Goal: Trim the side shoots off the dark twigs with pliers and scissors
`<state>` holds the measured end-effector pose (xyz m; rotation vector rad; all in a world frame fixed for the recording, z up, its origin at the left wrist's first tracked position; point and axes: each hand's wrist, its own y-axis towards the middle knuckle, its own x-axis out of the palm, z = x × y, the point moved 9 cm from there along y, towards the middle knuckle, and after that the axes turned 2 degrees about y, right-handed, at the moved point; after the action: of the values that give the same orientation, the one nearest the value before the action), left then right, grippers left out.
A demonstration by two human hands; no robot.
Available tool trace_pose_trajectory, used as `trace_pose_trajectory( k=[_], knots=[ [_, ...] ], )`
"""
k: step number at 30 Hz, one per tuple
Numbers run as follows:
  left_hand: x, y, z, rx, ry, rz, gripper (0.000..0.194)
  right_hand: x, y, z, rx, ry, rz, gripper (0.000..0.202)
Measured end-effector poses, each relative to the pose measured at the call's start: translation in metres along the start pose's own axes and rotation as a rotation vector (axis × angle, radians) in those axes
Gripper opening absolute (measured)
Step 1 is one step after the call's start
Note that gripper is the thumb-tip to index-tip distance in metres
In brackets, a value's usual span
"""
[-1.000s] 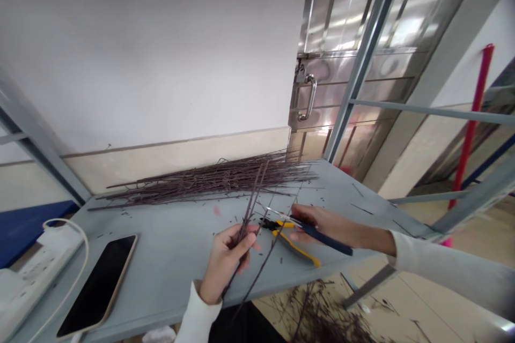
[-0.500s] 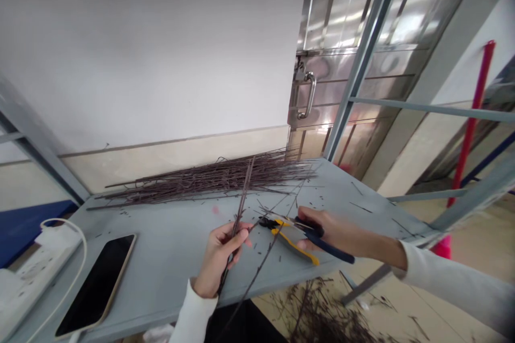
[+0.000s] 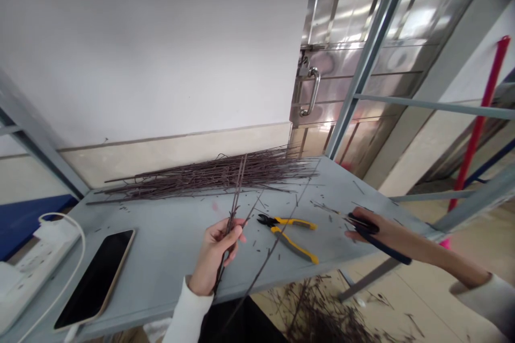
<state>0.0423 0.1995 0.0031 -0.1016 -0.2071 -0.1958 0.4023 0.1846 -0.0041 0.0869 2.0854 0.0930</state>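
Observation:
My left hand (image 3: 219, 254) is closed around a few long dark twigs (image 3: 238, 187), which rise from the fist toward the wall and hang down past the table's front edge. One long twig slants from near my lap across the table, to the right of that hand. In my right hand (image 3: 382, 228) is a pair of pliers with dark blue handles (image 3: 386, 251); thin stems show at its tip, though I cannot tell whether the jaws grip them. Between the hands, yellow-handled cutting pliers (image 3: 295, 247) lie on the table with handles spread.
A large heap of twigs (image 3: 209, 174) lies along the wall. At left are a phone (image 3: 96, 278) and a white power strip (image 3: 36, 273) with a cable. Small clippings dot the grey table (image 3: 169, 246). More twig scraps (image 3: 317, 311) cover the floor. A metal post (image 3: 362, 75) stands at right.
My right hand has moved right with the blue-handled pliers, away from the yellow pliers and the left hand's twigs. The left hand keeps its hold almost in place.

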Motion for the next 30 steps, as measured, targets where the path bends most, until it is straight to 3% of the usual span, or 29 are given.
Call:
trace_pose_trajectory(
  k=[4, 8, 11, 13, 14, 17, 19, 21, 26, 30],
  knots=[
    [0.0, 0.001, -0.004, -0.002, -0.01, -0.017, 0.036, 0.005, 0.016, 0.054, 0.232, -0.25, 0.062, 0.02],
    [0.001, 0.003, -0.005, -0.007, -0.009, -0.022, 0.036, 0.013, 0.032, 0.061, 0.245, -0.342, 0.076, 0.02],
    [0.002, 0.003, -0.004, -0.001, -0.004, -0.011, 0.036, 0.021, 0.035, 0.033, 0.18, -0.383, 0.11, 0.023],
    [0.003, 0.003, -0.004, -0.001, 0.003, -0.012, 0.035, 0.031, 0.031, -0.004, 0.068, -0.393, 0.13, 0.03],
    [0.004, 0.002, -0.004, -0.001, 0.006, -0.016, 0.035, 0.041, 0.026, -0.029, -0.058, -0.377, 0.111, 0.036],
    [0.006, -0.001, -0.002, 0.001, 0.019, -0.025, 0.035, 0.077, 0.007, -0.094, -0.332, -0.238, -0.076, 0.058],
    [0.006, -0.003, -0.001, 0.004, 0.029, -0.023, 0.033, 0.093, 0.002, -0.114, -0.35, -0.223, -0.168, 0.077],
    [0.005, -0.004, 0.0, 0.005, 0.032, -0.02, 0.032, 0.099, 0.005, -0.12, -0.297, -0.233, -0.21, 0.081],
    [0.005, -0.007, 0.002, 0.006, 0.038, -0.013, 0.032, 0.094, 0.025, -0.116, -0.234, -0.175, -0.223, 0.06],
    [0.002, -0.008, 0.004, 0.003, 0.047, 0.004, 0.034, 0.09, 0.034, -0.1, -0.096, 0.121, -0.312, 0.03]
  ],
)
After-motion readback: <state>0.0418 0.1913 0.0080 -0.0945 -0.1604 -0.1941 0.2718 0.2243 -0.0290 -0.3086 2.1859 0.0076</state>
